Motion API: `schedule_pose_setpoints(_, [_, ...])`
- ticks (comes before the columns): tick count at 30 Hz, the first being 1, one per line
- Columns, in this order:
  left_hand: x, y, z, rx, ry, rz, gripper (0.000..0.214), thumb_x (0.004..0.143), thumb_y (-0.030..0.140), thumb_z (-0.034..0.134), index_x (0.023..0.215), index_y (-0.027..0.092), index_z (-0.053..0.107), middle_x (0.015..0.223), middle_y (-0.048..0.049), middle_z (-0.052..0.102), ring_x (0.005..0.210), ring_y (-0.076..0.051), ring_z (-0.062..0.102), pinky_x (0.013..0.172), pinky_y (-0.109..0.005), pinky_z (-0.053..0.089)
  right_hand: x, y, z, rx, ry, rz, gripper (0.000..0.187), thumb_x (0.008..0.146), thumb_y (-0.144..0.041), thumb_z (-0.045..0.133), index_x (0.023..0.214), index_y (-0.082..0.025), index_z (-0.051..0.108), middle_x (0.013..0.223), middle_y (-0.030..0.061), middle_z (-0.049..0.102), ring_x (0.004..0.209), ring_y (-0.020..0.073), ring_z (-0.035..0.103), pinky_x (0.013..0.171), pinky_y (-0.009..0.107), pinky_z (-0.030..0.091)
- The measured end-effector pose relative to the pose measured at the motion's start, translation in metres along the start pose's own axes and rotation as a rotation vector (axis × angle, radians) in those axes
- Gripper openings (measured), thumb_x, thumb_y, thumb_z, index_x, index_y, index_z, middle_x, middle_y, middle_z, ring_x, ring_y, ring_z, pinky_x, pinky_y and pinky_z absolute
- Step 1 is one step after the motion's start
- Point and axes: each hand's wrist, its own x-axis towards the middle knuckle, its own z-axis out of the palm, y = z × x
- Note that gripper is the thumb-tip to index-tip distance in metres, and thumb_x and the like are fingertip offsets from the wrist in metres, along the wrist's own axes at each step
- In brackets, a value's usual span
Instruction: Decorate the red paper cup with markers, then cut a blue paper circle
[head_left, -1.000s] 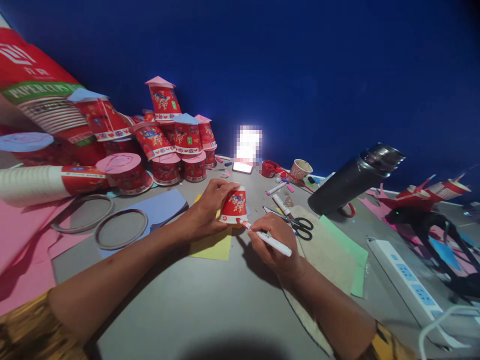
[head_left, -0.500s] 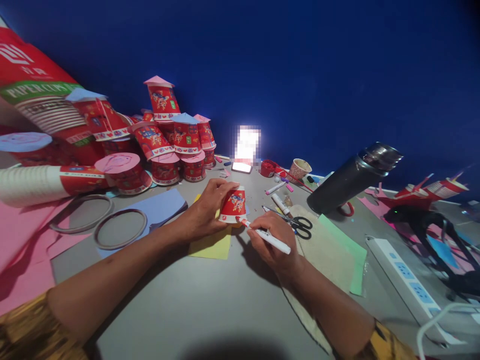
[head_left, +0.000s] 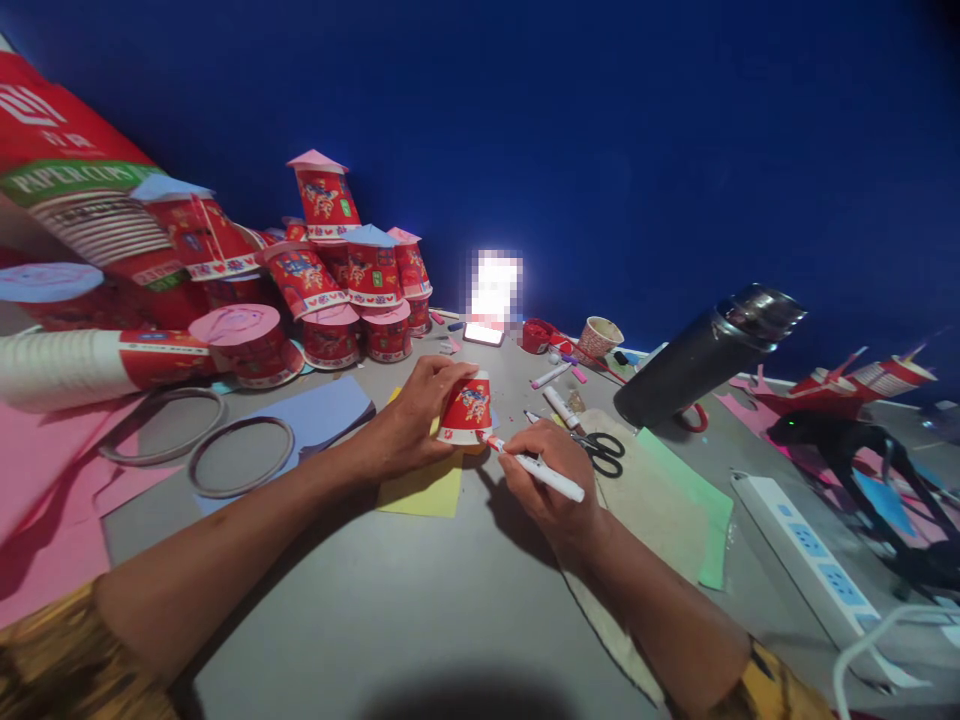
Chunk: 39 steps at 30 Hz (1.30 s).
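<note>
My left hand (head_left: 424,412) is closed around the left side of a red paper cup (head_left: 471,402), which is upside down with its white rim at the bottom. Red marks show on that rim. In my right hand (head_left: 551,485) is a white marker (head_left: 547,477), its red tip against or very near the rim's right side. Beneath the cup and left hand lies a sheet of yellow paper (head_left: 424,488). Black-handled scissors (head_left: 606,455) lie just beyond my right hand, partly covered by it, near a capped white marker (head_left: 561,407).
Decorated paper cups (head_left: 324,200) are stacked at the left beside blue paper (head_left: 319,425) and two grey rings (head_left: 240,457). A lit phone (head_left: 491,295) stands at the back. To the right are a dark flask (head_left: 701,355), green paper (head_left: 694,505) and a power strip (head_left: 810,560).
My right hand and the marker have shifted slightly to the right along the cup's rim. My left hand and the cup stay in nearly the same place.
</note>
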Motion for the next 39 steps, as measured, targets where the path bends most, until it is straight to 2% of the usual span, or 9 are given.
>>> schedule_pose_setpoints(15, [0.0014,0.0024,0.0002,-0.031,0.005,0.002,0.087,0.086,0.054,0.087,0.158,0.036,0.042,0.144,-0.0136,0.049,0.141,-0.039,0.053,0.121,-0.065,0.052,-0.0014,-0.0007,0.0002,0.044,-0.052,-0.017,0.009,0.102,-0.016,0.065,0.101,-0.024,0.066,0.083,0.0029,0.079,0.072,0.0195,0.072,0.067,0.033,0.055])
schedule_pose_setpoints(21, [0.0029,0.0042,-0.0023,-0.041,-0.001,-0.045,0.085,0.083,0.053,0.088,0.156,0.035,0.047,0.143,-0.0135,0.051,0.14,-0.04,0.053,0.121,-0.067,0.05,0.0006,-0.0016,-0.0026,0.017,-0.027,0.002,0.01,0.102,-0.015,0.064,0.098,-0.024,0.066,0.08,0.0025,0.077,0.07,0.0193,0.07,0.067,0.033,0.055])
schedule_pose_setpoints(28, [0.0019,0.0022,-0.0012,-0.052,-0.005,-0.053,0.089,0.081,0.054,0.091,0.156,0.035,0.046,0.144,-0.0134,0.049,0.14,-0.039,0.054,0.122,-0.066,0.05,-0.0048,0.0005,0.0011,0.048,-0.068,0.004,0.007,0.102,-0.018,0.065,0.1,-0.025,0.068,0.083,0.0031,0.079,0.073,0.0198,0.073,0.069,0.034,0.056])
schedule_pose_setpoints(34, [0.0022,0.0025,-0.0018,-0.044,-0.001,-0.034,0.087,0.082,0.055,0.09,0.155,0.036,0.047,0.145,-0.0124,0.049,0.139,-0.039,0.056,0.121,-0.066,0.051,-0.0001,-0.0006,-0.0037,0.017,-0.058,0.032,0.01,0.102,-0.019,0.063,0.095,-0.025,0.066,0.08,0.0024,0.076,0.07,0.0193,0.07,0.066,0.035,0.055])
schedule_pose_setpoints(39, [0.003,0.0036,-0.0034,-0.034,-0.012,-0.036,0.085,0.084,0.055,0.088,0.155,0.035,0.047,0.144,-0.013,0.049,0.14,-0.039,0.054,0.121,-0.066,0.051,0.0026,-0.0017,-0.006,0.021,-0.032,0.002,0.011,0.101,-0.015,0.064,0.096,-0.025,0.066,0.08,0.0019,0.076,0.069,0.0189,0.07,0.065,0.033,0.055])
